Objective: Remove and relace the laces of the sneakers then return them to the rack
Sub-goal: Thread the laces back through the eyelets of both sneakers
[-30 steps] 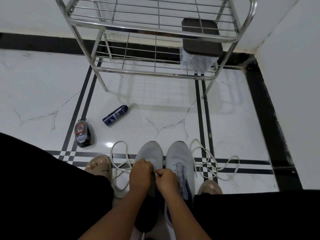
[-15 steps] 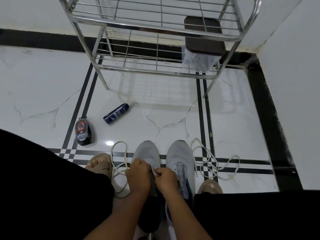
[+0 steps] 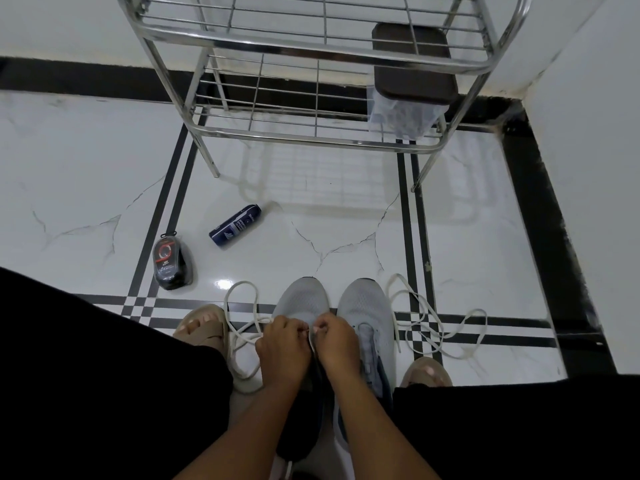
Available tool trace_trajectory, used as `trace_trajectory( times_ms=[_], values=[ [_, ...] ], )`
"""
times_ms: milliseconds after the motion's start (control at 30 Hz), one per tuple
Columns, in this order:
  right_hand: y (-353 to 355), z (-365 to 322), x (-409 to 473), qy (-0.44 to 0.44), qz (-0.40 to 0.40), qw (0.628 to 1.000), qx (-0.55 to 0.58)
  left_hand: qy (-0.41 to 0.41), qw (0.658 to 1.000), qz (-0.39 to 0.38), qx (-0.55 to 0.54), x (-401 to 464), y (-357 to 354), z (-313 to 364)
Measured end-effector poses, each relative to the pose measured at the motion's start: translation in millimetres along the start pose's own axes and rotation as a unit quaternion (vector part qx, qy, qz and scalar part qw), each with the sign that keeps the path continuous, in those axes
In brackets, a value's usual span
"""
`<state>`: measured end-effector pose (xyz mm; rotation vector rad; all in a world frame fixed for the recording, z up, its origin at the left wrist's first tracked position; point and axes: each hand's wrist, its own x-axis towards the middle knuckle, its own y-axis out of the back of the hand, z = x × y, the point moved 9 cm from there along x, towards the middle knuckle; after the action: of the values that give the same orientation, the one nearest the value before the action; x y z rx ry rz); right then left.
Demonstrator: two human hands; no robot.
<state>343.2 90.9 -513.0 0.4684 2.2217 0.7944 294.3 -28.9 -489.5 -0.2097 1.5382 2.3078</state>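
While the left sneaker (image 3: 302, 304) is sitting on the floor (image 3: 86, 188) between my feet, I am pinching its white lace (image 3: 242, 336) over the eyelets, my left hand (image 3: 284, 346) and right hand (image 3: 336, 341) both curling tight on it, knuckles nearly touching; the right sneaker (image 3: 367, 318) is lying just beside, its own lace (image 3: 436, 327) trailing loose to the right; beyond, a dark bottle (image 3: 235, 225) and a shoe-polish sponge (image 3: 172, 263) are lying before the steel rack (image 3: 311, 46).

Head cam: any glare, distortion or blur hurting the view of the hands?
Head view: small glare spot on the floor ahead of the left sneaker; wide-angle bend in the rack rails; dim overall, hands (left hand, right hand) dark but sharp; lace readable.
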Motion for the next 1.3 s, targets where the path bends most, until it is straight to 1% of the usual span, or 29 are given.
trace_trajectory(
  times_ms=[133,167,267,300,400,467,500,533,567,633,667,700,733,767,800,833,867,900,933,967,1000,1033,1067,1100,1200,1233,1267,1300],
  values=[
    [1.7,-9.1,-0.7,0.029,-0.003,0.997,-0.078,0.030,0.999,0.034,-0.025,-13.4,8.2,-17.1],
    [2.2,-9.5,-2.4,0.032,-0.007,0.997,-0.075,0.038,0.999,0.030,-0.021,-17.8,7.5,-22.6],
    [-1.7,-7.6,-1.8,0.043,-0.025,0.995,-0.091,0.085,0.996,-0.026,-0.002,-31.2,0.1,-35.7],
    [-1.4,-4.3,-0.6,0.029,-0.028,0.996,-0.077,0.113,0.993,-0.042,-0.011,-34.2,-1.1,-39.2],
    [12.2,-2.4,-2.3,-0.030,-0.004,0.999,0.025,0.182,0.978,-0.096,-0.046,-38.8,-1.4,-43.0],
    [31.8,-2.2,-3.5,-0.087,0.037,0.991,0.095,0.201,0.972,-0.111,-0.045,-39.3,0.1,-46.0],
    [45.3,1.5,-0.9,-0.122,0.066,0.978,0.156,0.204,0.971,-0.115,-0.044,-39.0,1.4,-47.4],
    [59.6,4.7,2.2,-0.155,0.089,0.955,0.235,0.207,0.970,-0.121,-0.047,-39.0,0.8,-49.7],
    [77.1,8.0,6.1,-0.179,0.098,0.924,0.324,0.208,0.969,-0.126,-0.050,-39.2,0.7,-51.6],
    [116.0,10.0,14.0,-0.199,0.106,0.844,0.486,0.209,0.967,-0.135,-0.049,-37.9,-1.4,-54.9],
    [144.5,11.3,11.1,-0.193,0.151,0.802,0.545,0.210,0.966,-0.142,-0.049,-38.3,-1.6,-55.6],
    [180.0,19.1,4.0,-0.173,0.257,0.751,0.583,0.212,0.964,-0.148,-0.053,-38.6,-2.3,-56.0],
    [213.6,22.3,-15.3,-0.142,0.384,0.679,0.609,0.215,0.963,-0.150,-0.060,-39.1,-0.7,-56.2],
    [242.5,19.0,-38.6,-0.105,0.499,0.649,0.564,0.216,0.962,-0.152,-0.063,-39.5,0.0,-56.6],
    [260.9,5.0,-58.2,-0.071,0.562,0.663,0.490,0.216,0.962,-0.154,-0.062,-40.4,1.5,-56.1],
    [267.5,-12.6,-62.9,-0.040,0.572,0.713,0.404,0.213,0.963,-0.150,-0.062,-40.0,2.3,-55.7],
    [259.1,-30.4,-60.1,-0.017,0.536,0.779,0.325,0.207,0.965,-0.150,-0.062,-40.2,2.8,-55.1],
    [233.8,-42.9,-44.5,0.000,0.444,0.862,0.246,0.203,0.965,-0.153,-0.061,-40.6,3.9,-53.6],
    [193.5,-53.4,-30.2,0.012,0.314,0.936,0.158,0.200,0.965,-0.156,-0.063,-41.1,3.8,-52.4],
    [143.0,-54.5,-18.4,0.024,0.174,0.982,0.063,0.204,0.964,-0.158,-0.065,-40.3,3.9,-52.4],
    [93.4,-48.9,-18.0,0.036,0.058,0.997,-0.032,0.207,0.963,-0.157,-0.074,-39.9,3.8,-53.1],
    [54.3,-36.9,-19.7,0.042,-0.013,0.992,-0.114,0.211,0.961,-0.157,-0.086,-40.0,4.6,-52.4],
    [27.7,-26.3,-25.7,0.041,-0.048,0.983,-0.173,0.213,0.960,-0.160,-0.083,-40.2,5.2,-53.1],
    [10.4,-18.5,-30.3,0.039,-0.054,0.978,-0.200,0.205,0.962,-0.164,-0.073,-38.8,5.4,-52.8],
    [7.2,-13.7,-36.5,0.042,-0.035,0.982,-0.181,0.167,0.970,-0.176,-0.020,-36.8,5.7,-49.2],
    [20.3,-11.7,-34.2,0.024,-0.005,0.990,-0.141,0.164,0.970,-0.179,-0.015,-37.2,5.5,-48.5],
    [39.4,-3.8,-26.9,-0.020,0.038,0.997,-0.065,0.164,0.970,-0.180,-0.013,-36.6,5.2,-48.3],
    [62.3,8.1,-19.9,-0.079,0.091,0.992,0.026,0.171,0.969,-0.178,-0.015,-36.2,6.2,-49.5]
  ],
)
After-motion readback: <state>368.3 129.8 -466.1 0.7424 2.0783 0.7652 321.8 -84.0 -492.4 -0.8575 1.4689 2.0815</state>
